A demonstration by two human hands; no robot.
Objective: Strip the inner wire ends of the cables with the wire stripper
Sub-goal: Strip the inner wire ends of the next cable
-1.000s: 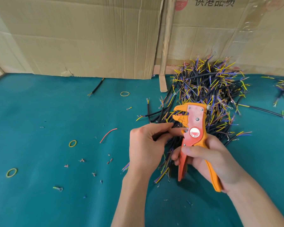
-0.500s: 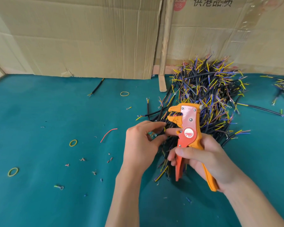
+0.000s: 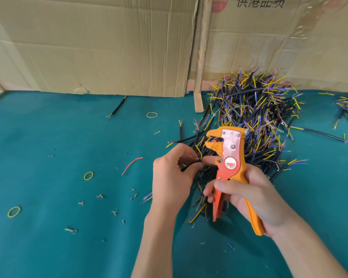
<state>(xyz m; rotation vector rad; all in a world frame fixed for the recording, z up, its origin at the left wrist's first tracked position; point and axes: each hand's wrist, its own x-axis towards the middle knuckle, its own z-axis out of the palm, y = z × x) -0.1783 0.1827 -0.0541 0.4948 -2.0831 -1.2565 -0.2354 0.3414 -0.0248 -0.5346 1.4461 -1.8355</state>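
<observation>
Cable (image 3: pixel 190 165) pinched in left hand (image 3: pixel 170 177) fingers; right hand (image 3: pixel 247 195) fingers grip wire stripper (image 3: pixel 230 163).

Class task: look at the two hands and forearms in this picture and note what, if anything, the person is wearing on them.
Nothing is worn. The left hand and right hand are bare, with no gloves, rings, watch or wristband in view. Both forearms are bare to the frame's lower edge, with no sleeve showing.

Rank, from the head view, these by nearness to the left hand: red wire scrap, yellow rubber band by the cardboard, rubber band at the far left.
From the left hand:
1. Red wire scrap, just to its left.
2. Yellow rubber band by the cardboard, up and behind.
3. Rubber band at the far left, farthest, near the cloth's left side.
</observation>
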